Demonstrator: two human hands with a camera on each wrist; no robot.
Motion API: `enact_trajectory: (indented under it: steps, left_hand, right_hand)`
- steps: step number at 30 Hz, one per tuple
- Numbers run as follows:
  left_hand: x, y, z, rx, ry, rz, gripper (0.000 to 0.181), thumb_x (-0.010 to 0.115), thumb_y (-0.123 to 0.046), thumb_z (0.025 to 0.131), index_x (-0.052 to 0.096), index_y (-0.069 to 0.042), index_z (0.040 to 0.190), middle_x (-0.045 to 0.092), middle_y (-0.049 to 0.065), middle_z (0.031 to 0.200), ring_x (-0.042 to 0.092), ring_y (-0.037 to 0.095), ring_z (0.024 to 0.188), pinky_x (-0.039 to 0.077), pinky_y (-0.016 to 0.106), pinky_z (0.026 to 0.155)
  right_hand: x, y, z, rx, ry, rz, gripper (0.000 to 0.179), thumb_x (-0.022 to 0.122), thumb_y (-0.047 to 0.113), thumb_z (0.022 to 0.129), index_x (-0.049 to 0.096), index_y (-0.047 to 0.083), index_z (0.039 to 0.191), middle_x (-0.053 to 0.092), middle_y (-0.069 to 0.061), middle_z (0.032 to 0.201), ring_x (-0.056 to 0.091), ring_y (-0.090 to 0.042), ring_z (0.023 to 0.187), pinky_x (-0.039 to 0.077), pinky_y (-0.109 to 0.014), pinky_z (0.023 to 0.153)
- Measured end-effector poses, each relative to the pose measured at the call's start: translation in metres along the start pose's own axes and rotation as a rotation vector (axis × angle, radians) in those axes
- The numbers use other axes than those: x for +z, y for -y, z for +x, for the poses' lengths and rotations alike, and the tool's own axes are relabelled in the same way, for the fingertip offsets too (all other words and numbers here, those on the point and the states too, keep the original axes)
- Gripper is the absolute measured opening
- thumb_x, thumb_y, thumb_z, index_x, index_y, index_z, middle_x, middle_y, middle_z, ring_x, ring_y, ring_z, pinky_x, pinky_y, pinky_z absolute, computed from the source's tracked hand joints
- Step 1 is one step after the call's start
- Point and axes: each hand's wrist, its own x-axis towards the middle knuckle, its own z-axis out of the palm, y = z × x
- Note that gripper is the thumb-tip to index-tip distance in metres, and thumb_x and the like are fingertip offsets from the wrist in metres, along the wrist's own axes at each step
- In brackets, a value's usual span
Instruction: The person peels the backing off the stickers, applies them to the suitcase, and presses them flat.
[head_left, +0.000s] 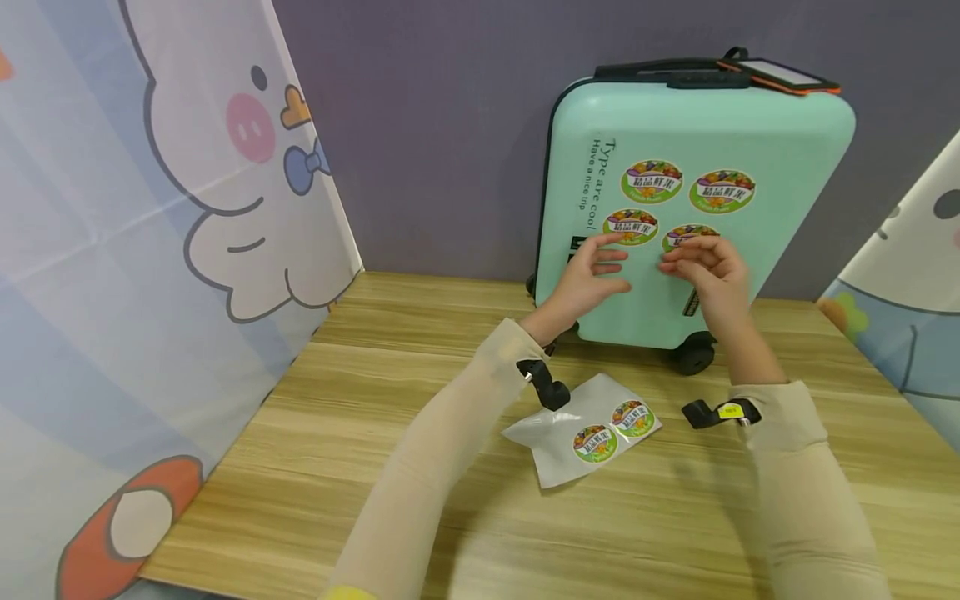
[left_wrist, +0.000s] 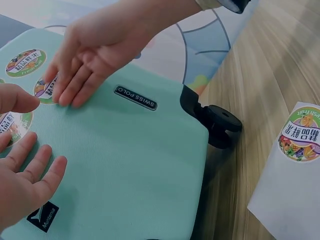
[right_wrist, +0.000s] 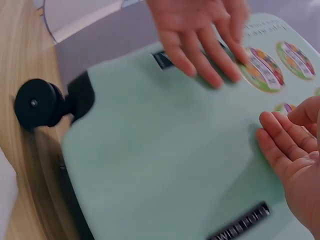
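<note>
Four stickers (head_left: 652, 182) sit on the closed suitcase (head_left: 645, 308). By the lower two, the left hand (head_left: 588, 279) is spread, the right hand (head_left: 716, 271) loosely extended, both empty. A two-sticker sheet (head_left: 555, 454) lies on the tabletop (head_left: 360, 458); a grey wall (head_left: 435, 125) stands behind.

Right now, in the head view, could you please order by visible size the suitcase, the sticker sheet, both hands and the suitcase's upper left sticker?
1. Suitcase
2. Sticker sheet
3. Left hand and right hand: they look alike, so I do not rank them.
4. Upper left sticker
</note>
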Motion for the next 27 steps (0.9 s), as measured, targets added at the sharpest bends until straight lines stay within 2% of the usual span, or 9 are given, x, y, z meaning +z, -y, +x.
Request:
enact_trajectory:
  steps: [6,9,20,27]
  left_hand:
    - [-0.002,0.001,-0.002,-0.009,0.007,-0.012,0.066,0.067,0.005,0.09,0.04,-0.009,0.148,0.057,0.014,0.134,0.056,0.023,0.12,0.051,0.025,0.086]
    - [-0.003,0.001,-0.003,-0.012,0.011,-0.016,0.065,0.066,0.005,0.09,0.04,-0.009,0.148,0.056,0.013,0.134,0.055,0.023,0.12,0.051,0.025,0.086]
    - [0.0,0.008,-0.008,-0.024,0.025,0.002,0.064,0.066,0.005,0.089,0.042,-0.009,0.147,0.056,0.013,0.135,0.056,0.022,0.12,0.05,0.025,0.087]
    - [0.006,0.021,-0.017,-0.041,0.07,0.068,0.058,0.067,0.006,0.09,0.049,-0.006,0.143,0.06,0.013,0.132,0.058,0.019,0.12,0.05,0.022,0.088]
  right_hand:
    - [-0.016,0.014,-0.001,-0.007,-0.13,0.114,0.013,0.054,-0.014,0.094,0.059,-0.014,0.106,0.069,-0.018,0.087,0.07,-0.025,0.077,0.059,-0.03,0.076]
    - [-0.019,0.02,0.0,-0.003,-0.161,0.144,0.013,0.053,-0.016,0.094,0.058,-0.015,0.106,0.069,-0.019,0.086,0.069,-0.026,0.078,0.059,-0.031,0.076]
    - [-0.021,0.021,-0.004,0.026,-0.146,0.099,0.015,0.053,-0.015,0.094,0.058,-0.011,0.108,0.069,-0.017,0.091,0.069,-0.024,0.08,0.058,-0.028,0.079]
    - [-0.024,0.014,-0.015,0.056,-0.062,-0.027,0.016,0.054,-0.013,0.095,0.058,-0.009,0.11,0.069,-0.011,0.095,0.068,-0.018,0.087,0.056,-0.023,0.079]
